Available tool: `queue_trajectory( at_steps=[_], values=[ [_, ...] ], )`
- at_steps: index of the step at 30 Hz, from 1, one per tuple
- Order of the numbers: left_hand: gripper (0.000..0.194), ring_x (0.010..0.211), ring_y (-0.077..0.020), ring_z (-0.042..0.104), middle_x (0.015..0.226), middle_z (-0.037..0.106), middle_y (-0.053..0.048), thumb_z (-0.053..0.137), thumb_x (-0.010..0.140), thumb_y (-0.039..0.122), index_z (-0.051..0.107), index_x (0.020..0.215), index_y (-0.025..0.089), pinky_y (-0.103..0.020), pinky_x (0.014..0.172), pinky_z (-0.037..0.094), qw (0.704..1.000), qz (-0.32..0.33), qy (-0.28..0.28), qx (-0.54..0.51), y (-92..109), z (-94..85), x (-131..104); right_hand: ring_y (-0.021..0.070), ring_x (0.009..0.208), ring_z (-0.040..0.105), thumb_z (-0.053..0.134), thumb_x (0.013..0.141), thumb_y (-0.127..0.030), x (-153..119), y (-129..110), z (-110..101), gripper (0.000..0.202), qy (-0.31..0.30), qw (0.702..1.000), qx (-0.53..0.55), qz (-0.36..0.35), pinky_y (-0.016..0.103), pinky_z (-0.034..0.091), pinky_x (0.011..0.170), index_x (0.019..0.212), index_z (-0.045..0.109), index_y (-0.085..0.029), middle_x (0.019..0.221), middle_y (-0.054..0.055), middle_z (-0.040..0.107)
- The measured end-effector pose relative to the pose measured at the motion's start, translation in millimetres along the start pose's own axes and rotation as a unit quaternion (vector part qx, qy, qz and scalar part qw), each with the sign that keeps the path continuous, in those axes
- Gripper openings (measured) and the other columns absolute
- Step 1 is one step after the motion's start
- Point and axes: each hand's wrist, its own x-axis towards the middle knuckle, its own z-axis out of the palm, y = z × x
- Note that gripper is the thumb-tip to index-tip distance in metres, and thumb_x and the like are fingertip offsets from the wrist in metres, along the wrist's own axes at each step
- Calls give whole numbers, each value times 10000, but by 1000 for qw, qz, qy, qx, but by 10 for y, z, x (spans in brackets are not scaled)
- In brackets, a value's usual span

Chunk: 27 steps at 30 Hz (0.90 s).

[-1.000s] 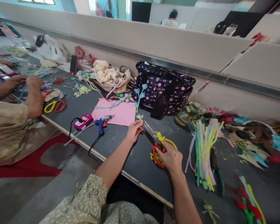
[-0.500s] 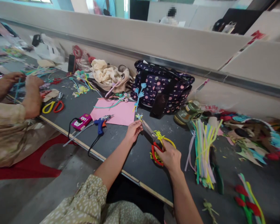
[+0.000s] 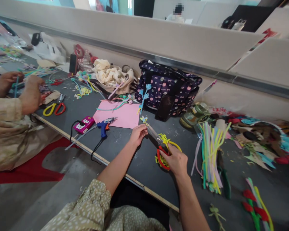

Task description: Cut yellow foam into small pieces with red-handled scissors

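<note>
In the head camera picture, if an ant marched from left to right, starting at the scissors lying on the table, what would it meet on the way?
Lying scissors → pink-purple box → blue glue gun → left hand → right hand → bundle of colourful strips → red flowers.

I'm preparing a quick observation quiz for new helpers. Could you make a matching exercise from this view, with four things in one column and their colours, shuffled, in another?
Things:
1. Glue gun
2. Paper sheet
3. Scissors in the right hand
4. Patterned bag

Colours:
A. Red and yellow handles
B. Dark, with pink spots
C. Blue body, orange trigger
D. Plain pink

Right pairs: 1-C, 2-D, 3-A, 4-B.
</note>
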Motion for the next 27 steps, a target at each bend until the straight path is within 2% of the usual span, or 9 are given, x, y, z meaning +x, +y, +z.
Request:
queue_trajectory(
  at_steps=[10,27],
  values=[
    [206,491,-63,496,583,572,1,765,579,168,630,723,110,-211,535,449,1000,-2,-10,5,-7,-14,13,141,689,593,463,835,-574,-6,23,23,439,-3,1000,9,-3,238,374,563,994,660,-216,780,24,666],
    [200,495,-50,431,585,530,10,777,570,176,611,663,114,-214,550,404,999,-24,-29,-14,1,-4,-20,125,606,554,456,844,-583,3,-21,-1,426,-12,1000,13,-5,242,336,538,907,658,-213,724,15,648]
  ],
)
